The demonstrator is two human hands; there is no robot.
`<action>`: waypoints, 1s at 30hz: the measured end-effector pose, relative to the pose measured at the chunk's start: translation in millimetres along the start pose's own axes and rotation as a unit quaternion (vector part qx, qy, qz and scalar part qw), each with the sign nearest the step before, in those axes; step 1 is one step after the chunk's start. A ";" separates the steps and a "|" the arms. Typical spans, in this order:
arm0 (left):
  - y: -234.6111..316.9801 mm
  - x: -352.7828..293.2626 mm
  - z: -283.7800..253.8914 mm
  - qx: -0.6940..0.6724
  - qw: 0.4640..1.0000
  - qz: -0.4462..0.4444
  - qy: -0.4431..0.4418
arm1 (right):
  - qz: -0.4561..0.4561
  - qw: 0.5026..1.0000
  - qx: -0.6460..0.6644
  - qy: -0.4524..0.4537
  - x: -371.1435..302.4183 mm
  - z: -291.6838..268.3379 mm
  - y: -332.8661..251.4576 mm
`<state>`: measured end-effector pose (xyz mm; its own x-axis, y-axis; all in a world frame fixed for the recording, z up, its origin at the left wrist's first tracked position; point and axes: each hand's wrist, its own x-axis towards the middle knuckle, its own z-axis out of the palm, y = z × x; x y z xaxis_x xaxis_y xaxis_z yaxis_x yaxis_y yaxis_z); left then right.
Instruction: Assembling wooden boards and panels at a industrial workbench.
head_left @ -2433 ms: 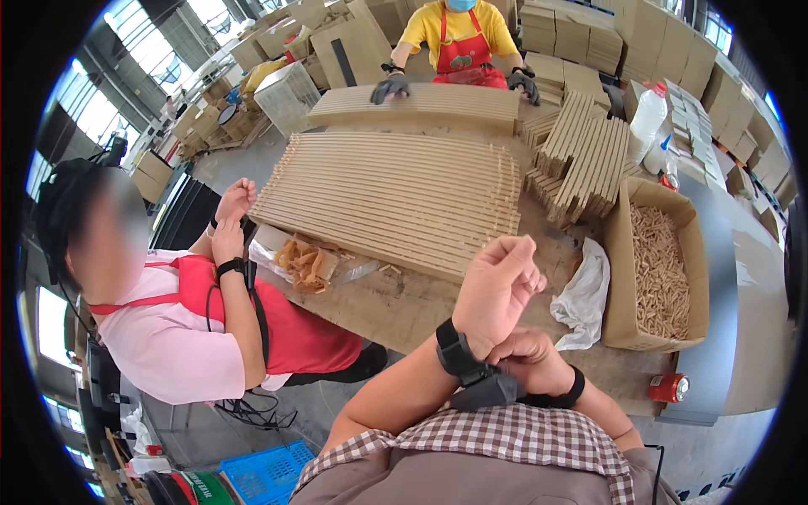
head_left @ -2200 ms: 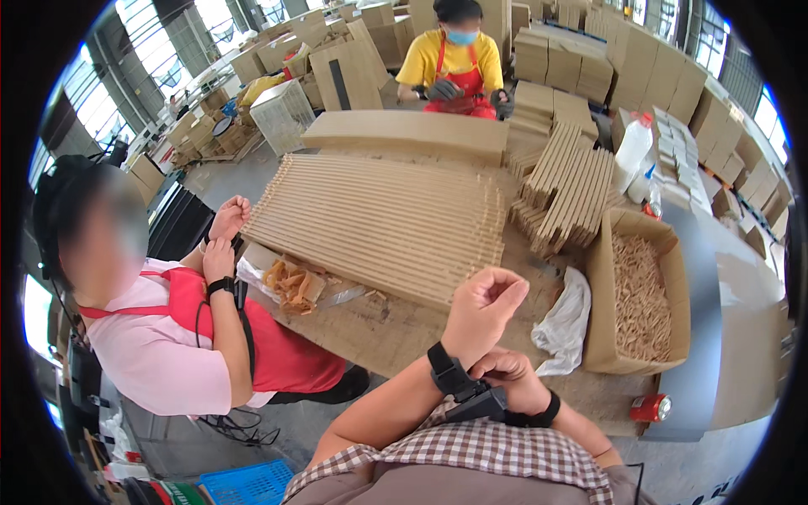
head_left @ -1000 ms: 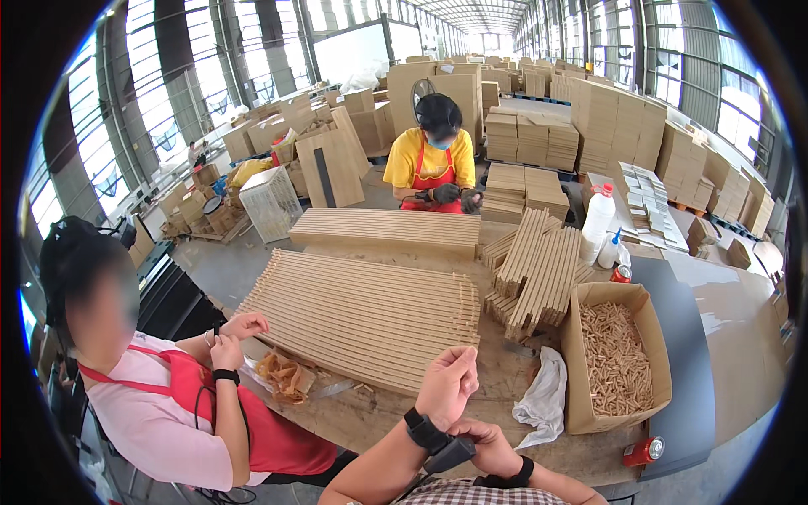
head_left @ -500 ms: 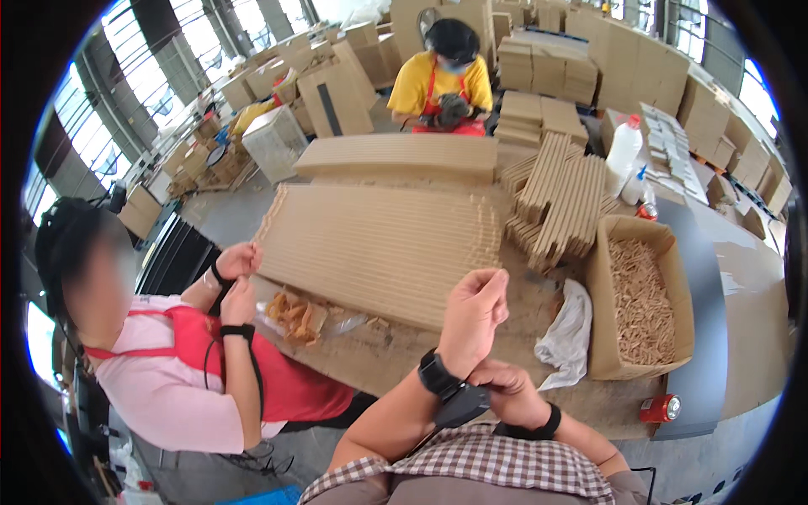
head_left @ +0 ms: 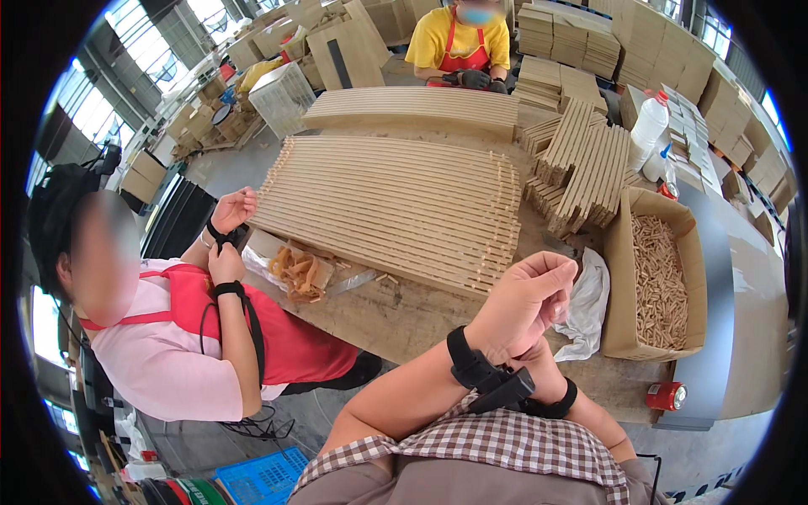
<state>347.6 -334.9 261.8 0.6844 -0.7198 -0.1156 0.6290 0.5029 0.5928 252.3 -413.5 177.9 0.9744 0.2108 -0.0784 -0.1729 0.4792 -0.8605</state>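
Observation:
My left hand (head_left: 526, 299) is raised over the near edge of the table, its fingers curled in toward the thumb with nothing visible in them. A black wrist strap (head_left: 463, 358) with a dark box-shaped device (head_left: 502, 391) circles that wrist. My right hand (head_left: 545, 370) is pressed against the underside of the left wrist, its fingers closed at the strap beside the device and partly hidden by the left hand. Another black band (head_left: 560, 402) sits on my right wrist. Beyond my hands lies a wide row of wooden strips (head_left: 387, 210) with small dowels along both ends.
A cardboard box of wooden dowels (head_left: 661, 286), a white cloth bag (head_left: 589, 307) and a red can (head_left: 666, 396) are at right. Stacked grooved strips (head_left: 581, 168) stand behind. A co-worker in a red apron (head_left: 198, 337) touches their own wrist at left; another (head_left: 463, 46) sits across.
My view has tilted down, so the table appears higher. My left hand has shifted right and its fingers have loosened slightly; my right hand stays at the left wrist. The co-worker across has lowered their gloved hands.

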 end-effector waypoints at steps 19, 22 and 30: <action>12.7 -16.3 5.2 0.145 0.977 0.154 0.038 | -0.006 0.998 0.017 -0.063 -1.4 17.9 -10.3; 17.8 -29.7 17.0 0.137 0.977 0.161 0.038 | -0.003 0.997 -0.004 -0.078 -3.4 19.3 -15.6; 46.9 -52.3 36.7 0.116 0.888 0.421 -0.146 | -0.264 0.929 -0.248 -0.073 -6.3 29.5 -43.7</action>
<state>327.7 -291.2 324.9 0.7298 -0.2463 0.6377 -0.1757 0.8339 0.5232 249.4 -410.7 230.9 0.8681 0.1887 0.4590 0.4468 0.1056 -0.8884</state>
